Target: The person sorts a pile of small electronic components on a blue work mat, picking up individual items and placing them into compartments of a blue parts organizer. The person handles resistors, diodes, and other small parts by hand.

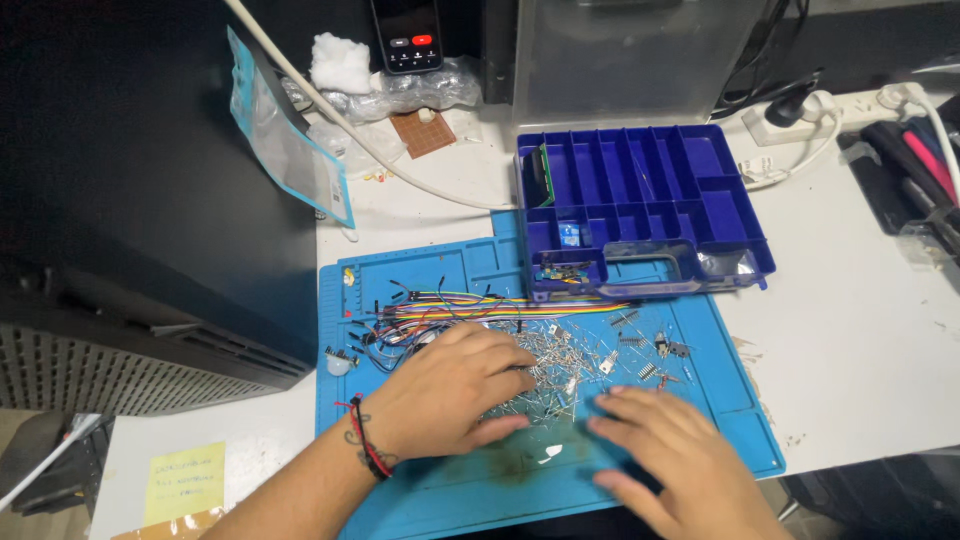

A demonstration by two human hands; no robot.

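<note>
1. We see our left hand (455, 390) lying palm down on the blue mat (420, 495), fingers loosely curled and spread over the near edge of a heap of small metal parts (545, 365); the fingertips touch the heap, but nothing is pinched or closed in.
2. Our right hand (665, 450) lies flat just beside the heap on its near right side, fingers stretched out and a little apart, pressing on the mat; it holds nothing, and we cannot tell whether any loose part sits under the palm.
3. The heap lies in the middle of the mat, between our two hands and a bundle of coloured wires (470, 305); a few parts are scattered to the right of it.
4. A red band (370, 450) circles our left wrist.
5. Beyond the wires a blue compartment box (640, 200) stands open, its near edge overlapping the mat; most compartments look bare, a few hold small items.
6. A yellow note (185, 482) lies on the white table (860, 330) at the far left; a phone (407, 35) leans at the back.
</note>
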